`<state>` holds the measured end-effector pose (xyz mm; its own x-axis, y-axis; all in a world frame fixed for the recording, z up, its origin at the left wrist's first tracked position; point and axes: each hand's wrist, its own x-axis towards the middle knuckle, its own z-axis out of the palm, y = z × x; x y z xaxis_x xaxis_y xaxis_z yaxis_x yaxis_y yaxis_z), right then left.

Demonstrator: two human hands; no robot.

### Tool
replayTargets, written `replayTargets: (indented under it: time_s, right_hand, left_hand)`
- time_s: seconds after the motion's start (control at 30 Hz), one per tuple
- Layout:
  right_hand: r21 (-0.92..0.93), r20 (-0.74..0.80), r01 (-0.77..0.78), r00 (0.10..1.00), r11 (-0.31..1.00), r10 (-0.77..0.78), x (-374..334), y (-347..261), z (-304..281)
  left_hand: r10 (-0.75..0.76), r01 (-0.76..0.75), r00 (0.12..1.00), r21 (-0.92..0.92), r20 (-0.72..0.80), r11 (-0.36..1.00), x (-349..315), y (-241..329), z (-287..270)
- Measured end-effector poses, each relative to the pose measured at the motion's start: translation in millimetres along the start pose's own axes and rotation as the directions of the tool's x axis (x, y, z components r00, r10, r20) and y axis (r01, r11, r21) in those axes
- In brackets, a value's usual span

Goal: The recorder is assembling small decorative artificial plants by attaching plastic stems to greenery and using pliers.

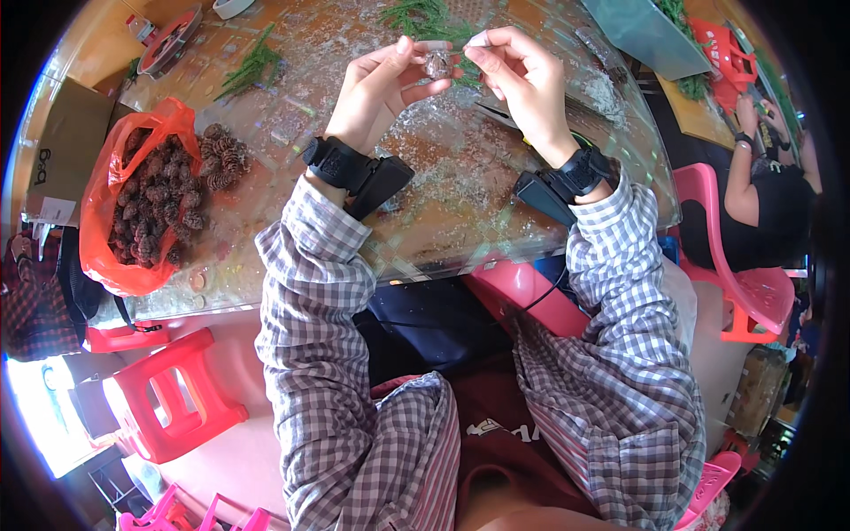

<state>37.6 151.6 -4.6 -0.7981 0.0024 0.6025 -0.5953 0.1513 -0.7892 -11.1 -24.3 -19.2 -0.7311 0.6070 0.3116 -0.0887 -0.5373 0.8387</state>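
Note:
My left hand (381,88) is raised over the far part of the table, its fingers closed round a small brown pine cone (437,65) flecked with white. Close to the cone on its right is my right hand (527,80), thumb and index finger pinched together. Whatever lies in that pinch is too small to make out. Something white, like tape, covers a fingertip on each hand. Below my right hand, a dark-tipped tool (496,115) lies on the table, partly hidden by the wrist. Green sprigs (416,16) lie just beyond my hands.
White flakes litter the glass-topped table (354,239). An orange-red plastic bag (97,212) of pine cones stands at left, with bigger cones (221,157) beside it. Another green sprig (252,66) lies farther back. A grey bin (646,35) is at far right; a person (770,195) sits beyond.

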Motion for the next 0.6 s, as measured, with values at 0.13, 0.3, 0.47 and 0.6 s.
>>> replayTargets:
  time_s: [0.13, 0.3, 0.47, 0.6]
  right_hand:
    - [0.019, -0.012, -0.026, 1.000, 0.999, 0.027, -0.5, -0.5, 0.4]
    - [0.005, -0.023, -0.009, 1.000, 1.000, 0.009, -0.2, -2.9, 0.8]
    - [-0.019, -0.016, 0.015, 1.000, 1.000, -0.015, -0.6, -4.0, 1.3]
    - [-0.030, 0.009, 0.032, 0.999, 0.999, -0.031, -1.4, -1.8, 0.9]
  left_hand:
    - [0.028, -0.028, 1.000, 0.047, 0.008, 0.998, -1.7, -0.5, 2.5]
    - [0.011, -0.011, 1.000, -0.007, -0.017, 1.000, -1.3, -3.2, -0.2]
    - [0.017, -0.016, 1.000, 0.018, -0.010, 1.000, -2.6, -2.6, -3.2]
    - [0.034, -0.034, 0.999, 0.001, -0.038, 0.999, -2.3, -1.6, -1.1]
